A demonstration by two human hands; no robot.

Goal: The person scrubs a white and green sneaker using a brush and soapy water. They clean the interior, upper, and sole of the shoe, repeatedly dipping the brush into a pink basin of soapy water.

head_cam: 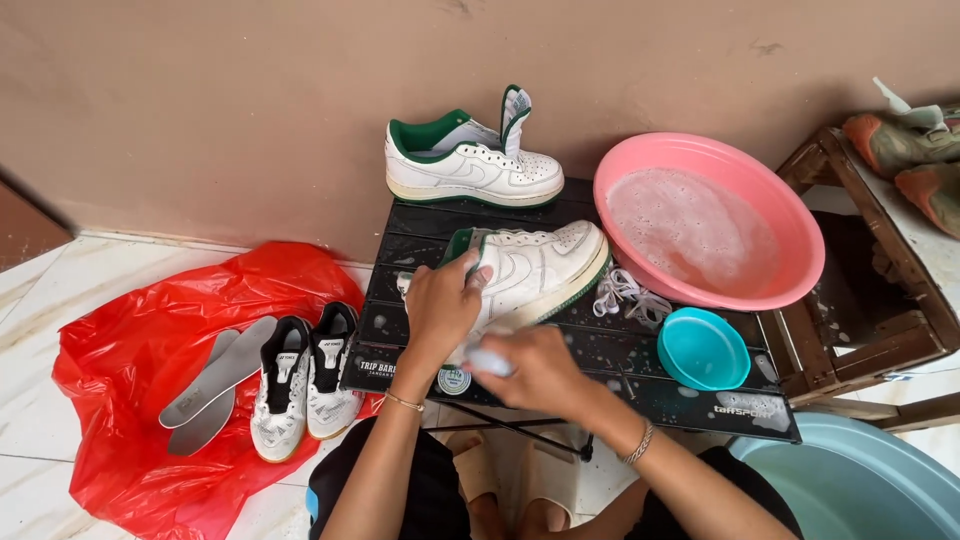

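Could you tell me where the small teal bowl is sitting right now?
The small teal bowl sits right of centre on the black table, just below the pink basin and right of the white laces.

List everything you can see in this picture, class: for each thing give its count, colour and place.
Sneakers: two, white and green, on the black table; one held.
Table: one, black, centre.
Basin: one, pink, soapy water, table's right.
Bowl: one, teal, beside basin.
Laces: white, by held sneaker.
Sport shoes: two, white and black, on red bag.
Bag: one, red, floor left.
Insoles: two, grey, on bag.
Left hand: on the sneaker.
Right hand: grip on a pale object.
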